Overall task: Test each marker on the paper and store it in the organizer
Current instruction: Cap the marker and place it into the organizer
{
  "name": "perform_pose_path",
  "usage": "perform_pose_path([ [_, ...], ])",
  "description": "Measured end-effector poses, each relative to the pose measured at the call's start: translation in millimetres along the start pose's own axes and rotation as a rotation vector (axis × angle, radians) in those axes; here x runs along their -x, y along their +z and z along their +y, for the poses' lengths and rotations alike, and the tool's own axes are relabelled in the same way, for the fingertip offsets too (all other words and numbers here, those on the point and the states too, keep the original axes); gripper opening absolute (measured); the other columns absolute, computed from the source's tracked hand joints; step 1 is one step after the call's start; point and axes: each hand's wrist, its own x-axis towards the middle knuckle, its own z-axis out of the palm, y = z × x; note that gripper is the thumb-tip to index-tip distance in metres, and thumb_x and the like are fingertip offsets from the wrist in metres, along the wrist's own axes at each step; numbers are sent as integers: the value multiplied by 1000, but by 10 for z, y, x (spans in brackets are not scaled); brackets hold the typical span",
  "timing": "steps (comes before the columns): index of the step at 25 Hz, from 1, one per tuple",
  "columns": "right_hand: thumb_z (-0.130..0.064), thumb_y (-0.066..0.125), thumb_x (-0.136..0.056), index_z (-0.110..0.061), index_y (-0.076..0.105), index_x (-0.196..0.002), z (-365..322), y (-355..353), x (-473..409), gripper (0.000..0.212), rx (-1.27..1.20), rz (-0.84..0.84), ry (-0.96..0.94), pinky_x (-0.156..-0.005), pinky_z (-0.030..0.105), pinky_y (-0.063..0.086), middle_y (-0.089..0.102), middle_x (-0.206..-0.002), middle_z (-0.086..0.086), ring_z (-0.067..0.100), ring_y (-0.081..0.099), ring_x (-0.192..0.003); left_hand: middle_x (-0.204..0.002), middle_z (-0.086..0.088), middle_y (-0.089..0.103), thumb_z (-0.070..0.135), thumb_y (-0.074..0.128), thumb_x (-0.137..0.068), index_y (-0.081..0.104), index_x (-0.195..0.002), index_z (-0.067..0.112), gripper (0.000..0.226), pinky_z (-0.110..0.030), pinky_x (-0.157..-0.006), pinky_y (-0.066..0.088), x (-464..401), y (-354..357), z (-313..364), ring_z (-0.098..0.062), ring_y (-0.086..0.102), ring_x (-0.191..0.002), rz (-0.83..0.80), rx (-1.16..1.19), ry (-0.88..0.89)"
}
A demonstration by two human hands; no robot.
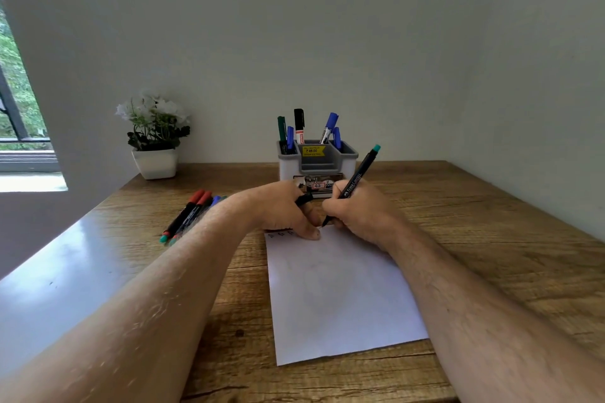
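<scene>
Right hand (357,216) grips a black marker (355,180) with teal end, tip on the paper (340,291). Left hand (281,209) pinches a black cap (303,199) and rests its thumb on the paper. Behind stands the grey organizer (317,162) with markers; more markers (188,214) lie left on the wooden table (491,239).

Both bare forearms reach forward over the table, the left hand (281,209) curled with its thumb pressed down, the right hand (357,216) beside it, fingers pinched in a writing grip.
</scene>
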Motion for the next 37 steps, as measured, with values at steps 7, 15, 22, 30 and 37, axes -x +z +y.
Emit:
perform_pose_path([
  [7, -18, 65, -79, -17, 53, -60, -16, 16, 5, 23, 29, -26, -4, -62, 34, 45, 56, -60, 4, 18, 55, -65, -103, 4, 70, 23, 84, -75, 75, -101, 23, 27, -26, -78, 43, -18, -13, -40, -9, 59, -85, -30, 11, -8],
  [15, -18, 66, -81, -18, 53, -61, -3, 19, 17, 23, 24, 15, -17, -56, 27, 44, 58, -59, 2, 14, 56, -59, -89, 6, 67, 23, 85, -74, 75, -96, 23, 24, -26, -73, 43, -14, -15, -43, -8, 58, -76, -13, 11, -8],
  [22, -18, 64, -80, -19, 56, -60, -22, 19, 36, 22, 44, -2, -22, -53, 24, 42, 63, -56, 0, 7, 55, -50, -82, 9, 64, 24, 85, -75, 75, -92, 25, 20, -26, -69, 40, -5, -22, -41, -7, 56, -74, -5, 10, -5],
  [30, -16, 67, -77, -16, 49, -58, -48, 14, 59, 26, 54, -6, -53, -53, 26, 40, 56, -60, 7, 17, 53, -58, -78, 10, 62, 22, 83, -76, 74, -92, 26, 19, -24, -65, 38, 19, -15, -9, -6, 53, -72, -11, 5, -10],
  [37, -17, 65, -82, -22, 47, -55, -19, 13, 31, 32, 112, 118, -23, -49, 20, 32, 46, -54, -7, 6, 46, -54, -81, 8, 62, 25, 84, -76, 72, -91, 28, 20, -24, -67, 40, 12, -22, -21, -7, 55, -75, -34, -2, -11],
])
